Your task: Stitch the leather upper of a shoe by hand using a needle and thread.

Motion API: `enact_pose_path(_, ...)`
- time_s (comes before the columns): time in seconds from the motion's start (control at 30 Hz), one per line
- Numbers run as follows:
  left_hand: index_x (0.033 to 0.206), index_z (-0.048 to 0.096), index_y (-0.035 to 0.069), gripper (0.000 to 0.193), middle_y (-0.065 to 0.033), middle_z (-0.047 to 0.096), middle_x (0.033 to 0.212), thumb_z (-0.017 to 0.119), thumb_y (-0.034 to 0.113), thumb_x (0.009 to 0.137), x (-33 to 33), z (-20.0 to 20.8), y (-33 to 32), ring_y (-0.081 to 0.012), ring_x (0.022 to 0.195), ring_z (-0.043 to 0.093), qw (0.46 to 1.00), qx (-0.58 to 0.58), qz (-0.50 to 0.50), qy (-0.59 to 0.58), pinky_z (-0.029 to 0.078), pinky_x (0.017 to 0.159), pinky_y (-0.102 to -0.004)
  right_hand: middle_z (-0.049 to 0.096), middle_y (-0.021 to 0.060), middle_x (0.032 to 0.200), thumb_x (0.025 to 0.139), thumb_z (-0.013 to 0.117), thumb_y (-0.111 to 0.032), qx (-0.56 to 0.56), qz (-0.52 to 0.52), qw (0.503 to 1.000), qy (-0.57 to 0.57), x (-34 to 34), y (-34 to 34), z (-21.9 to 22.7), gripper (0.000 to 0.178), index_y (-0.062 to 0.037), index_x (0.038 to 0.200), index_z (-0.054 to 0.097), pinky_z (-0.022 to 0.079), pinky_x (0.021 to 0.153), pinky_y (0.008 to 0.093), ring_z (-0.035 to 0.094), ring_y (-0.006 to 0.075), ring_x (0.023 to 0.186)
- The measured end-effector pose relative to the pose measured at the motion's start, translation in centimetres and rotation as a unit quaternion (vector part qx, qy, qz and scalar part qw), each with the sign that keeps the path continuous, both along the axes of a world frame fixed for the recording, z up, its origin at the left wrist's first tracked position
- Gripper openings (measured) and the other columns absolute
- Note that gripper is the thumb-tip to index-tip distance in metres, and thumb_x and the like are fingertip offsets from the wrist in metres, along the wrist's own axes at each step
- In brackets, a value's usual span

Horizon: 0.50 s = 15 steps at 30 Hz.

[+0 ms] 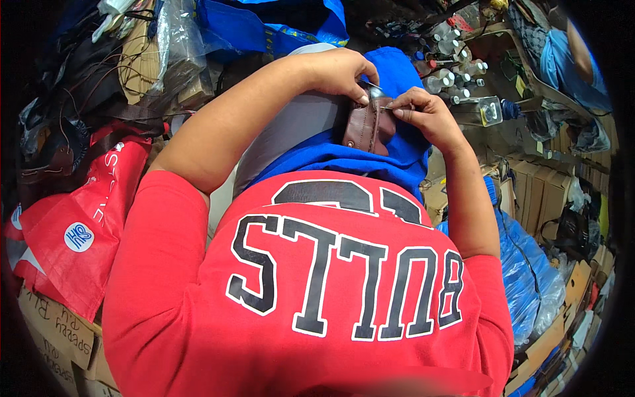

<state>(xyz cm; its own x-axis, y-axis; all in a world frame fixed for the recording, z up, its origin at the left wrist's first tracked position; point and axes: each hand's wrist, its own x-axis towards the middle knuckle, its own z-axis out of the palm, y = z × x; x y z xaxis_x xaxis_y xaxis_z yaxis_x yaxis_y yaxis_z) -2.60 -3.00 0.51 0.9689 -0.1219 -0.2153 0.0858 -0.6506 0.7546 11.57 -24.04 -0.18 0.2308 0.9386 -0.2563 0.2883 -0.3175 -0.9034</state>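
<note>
A dark brown stitched leather piece (362, 127), with a seam down its middle and a small eyelet near its lower edge, rests on the blue cloth (403, 142) over my lap. My left hand (340, 71) is closed at its top edge, thumb and fingers gripping the leather beside a small shiny patch. From the right, my right hand (426, 118) pinches a thin, pale, needle-like piece (388, 108) against the leather, close to the seam. The piece is too small to make out fully. The underside of the leather is hidden.
Several bottles (444, 81) crowd the right of my knees, with a square clear jar (489, 111) among them. A red bag (83, 218) lies on the left atop cardboard boxes (56, 327). Blue plastic wrap (522, 264) is at my right side; a blue bag (271, 30) lies ahead.
</note>
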Motion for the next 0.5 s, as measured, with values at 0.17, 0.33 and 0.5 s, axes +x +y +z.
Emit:
enact_pose_path(0.17,0.106,0.062,0.006,0.041,-0.0033,0.055,0.069,0.078,0.013,0.069,-0.2,-0.4,-0.4,-0.0138,0.068,0.053,0.998,-0.041,0.043,0.000,0.042,0.062,-0.0303,0.062,0.0007,0.086,0.078,0.073,-0.011,-0.020,-0.026,0.999,0.001,-1.1,0.5,-0.1,0.015,-0.0073,0.093,0.072,0.042,0.077,0.0251,0.053,0.0105,0.085)
enact_pose_path(0.33,0.103,0.062,0.006,0.037,-0.0014,0.053,0.068,0.078,0.013,0.070,0.0,-1.8,-0.5,-0.0124,0.065,0.050,0.995,-0.082,0.034,-0.043,0.040,0.059,-0.0297,0.062,-0.0001,0.086,0.078,0.073,-0.011,0.001,0.009,0.999,-0.038,-0.3,0.4,-0.3,0.014,-0.0080,0.092,0.072,0.042,0.076,0.0256,0.052,0.0098,0.082)
enact_pose_path(0.5,0.099,0.061,0.005,0.036,-0.0007,0.051,0.067,0.078,0.011,0.069,0.0,-1.8,-0.8,-0.0113,0.066,0.049,0.993,-0.107,0.041,-0.030,0.040,0.059,-0.0294,0.061,0.0003,0.086,0.079,0.072,-0.009,0.015,0.027,0.999,-0.030,0.2,0.7,-0.4,0.012,-0.0081,0.091,0.072,0.043,0.075,0.0253,0.053,0.0099,0.084)
